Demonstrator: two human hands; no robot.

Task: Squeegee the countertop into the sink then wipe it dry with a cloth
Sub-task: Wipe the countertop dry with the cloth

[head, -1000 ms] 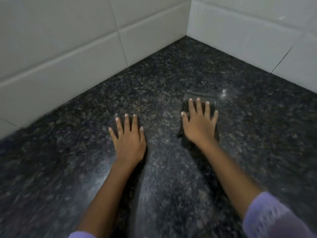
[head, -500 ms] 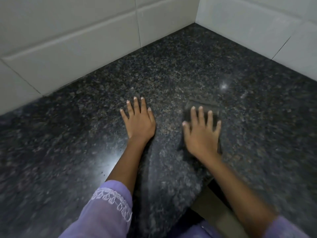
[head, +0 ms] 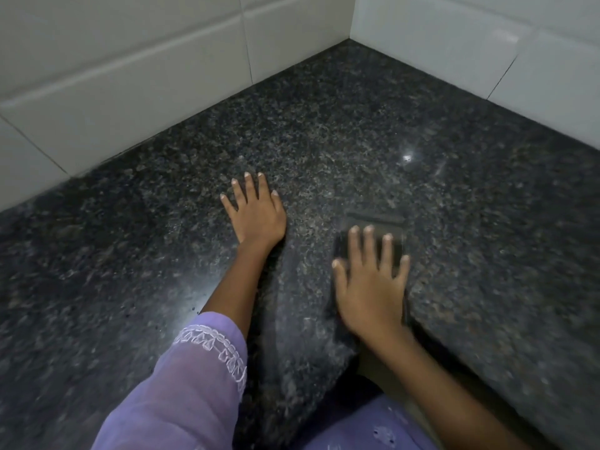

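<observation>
A dark speckled granite countertop [head: 324, 125] fills the view and meets two tiled walls in a corner. A dark cloth [head: 376, 220] lies flat on it near the front edge, mostly hidden under my right hand [head: 370, 287], which presses on it with its fingers spread. My left hand [head: 256, 216] rests flat on the bare stone to the left of the cloth, palm down, holding nothing. No sink or squeegee is in view.
White tiled walls stand at the back left [head: 130, 76] and back right [head: 454, 37]. The counter's front edge [head: 461, 352] runs diagonally at the lower right, with an inner corner beside my right forearm. Purple sleeves cover both arms.
My right hand has slid the cloth back toward the front edge. My left hand stays flat on the stone. The view has pulled back, and the counter's front edge has come into sight.
</observation>
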